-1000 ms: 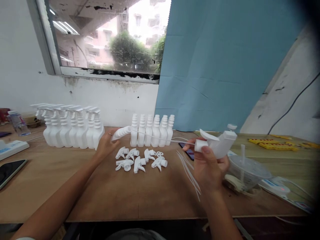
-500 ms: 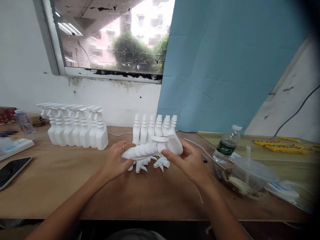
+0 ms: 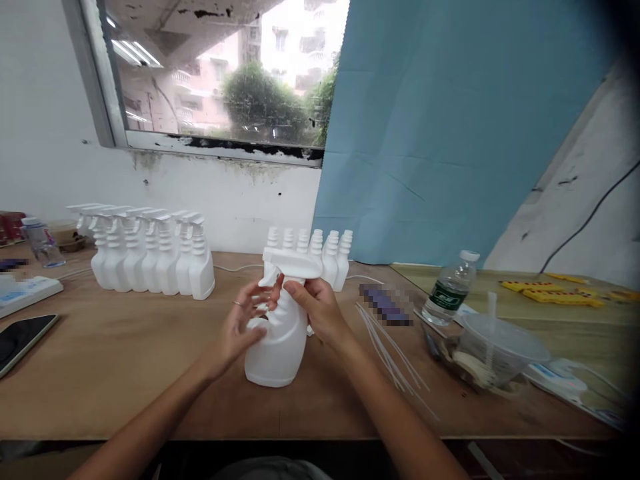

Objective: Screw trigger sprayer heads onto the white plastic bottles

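A white spray bottle (image 3: pixel 277 357) stands nearly upright, leaning a little, just above or on the table in front of me. Its trigger head (image 3: pixel 293 263) is on top, pointing left. My right hand (image 3: pixel 323 310) is closed round the neck, just under the head, with the thumb in front. On the other side, my left hand (image 3: pixel 245 320) has its fingers spread near the trigger and neck; whether its fingertips touch the bottle I cannot tell. Small white parts behind the bottle are mostly hidden.
Finished-looking spray bottles (image 3: pixel 150 260) stand in a row at the left; headless bottles (image 3: pixel 343 257) stand at the back. Thin white strips (image 3: pixel 387 350) lie right of my hands. Further right are a water bottle (image 3: pixel 451 290) and a plastic cup (image 3: pixel 500 347). A phone (image 3: pixel 25 340) lies left.
The spray bottle has turned from lying sideways between both hands to nearly upright. My left hand has let go and spread its fingers; my right hand has moved left to the neck.
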Demonstrator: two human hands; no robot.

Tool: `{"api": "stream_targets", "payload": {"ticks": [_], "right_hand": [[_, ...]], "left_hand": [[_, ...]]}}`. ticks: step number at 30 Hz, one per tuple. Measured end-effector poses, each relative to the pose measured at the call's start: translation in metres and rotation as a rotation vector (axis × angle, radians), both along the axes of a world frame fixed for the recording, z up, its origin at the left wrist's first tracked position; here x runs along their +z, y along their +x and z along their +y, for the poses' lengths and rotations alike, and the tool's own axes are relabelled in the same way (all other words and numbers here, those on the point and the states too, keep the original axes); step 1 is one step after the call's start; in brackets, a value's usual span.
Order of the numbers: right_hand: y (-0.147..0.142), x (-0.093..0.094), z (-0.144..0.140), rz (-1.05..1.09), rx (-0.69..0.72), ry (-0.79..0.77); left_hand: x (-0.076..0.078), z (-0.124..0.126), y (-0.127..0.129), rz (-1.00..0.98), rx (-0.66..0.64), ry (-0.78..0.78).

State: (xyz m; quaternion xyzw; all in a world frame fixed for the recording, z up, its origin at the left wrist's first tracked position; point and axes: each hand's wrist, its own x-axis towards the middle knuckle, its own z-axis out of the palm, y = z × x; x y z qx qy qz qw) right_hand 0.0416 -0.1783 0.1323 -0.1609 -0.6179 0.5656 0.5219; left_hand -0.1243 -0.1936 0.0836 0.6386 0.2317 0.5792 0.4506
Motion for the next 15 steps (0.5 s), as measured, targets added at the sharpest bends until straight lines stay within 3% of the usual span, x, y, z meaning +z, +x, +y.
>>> {"api": "stream_targets", "payload": {"ticks": [3,7,11,15], "right_hand": [[-0.013,-0.007,0.000,0.070,0.051,0.002],[-0.022,-0.011,0.001,0.112,0.037,-0.001],[-0.021,-0.014,0.001,0.180,0.102,0.002],[-0.022,-0.011,-0.004,0.157,-0.008,-0.003]], "left_hand": [[0.036,0.003,-0.003,-0.189,0.035,0.156],[0.077,0.002,0.000,-0.071,0.005,0.176],[0.082,0.000,0.004,-0.048,0.057,0.123],[0.078,-0.003,0.007,-0.055,0.118,0.118]]}}
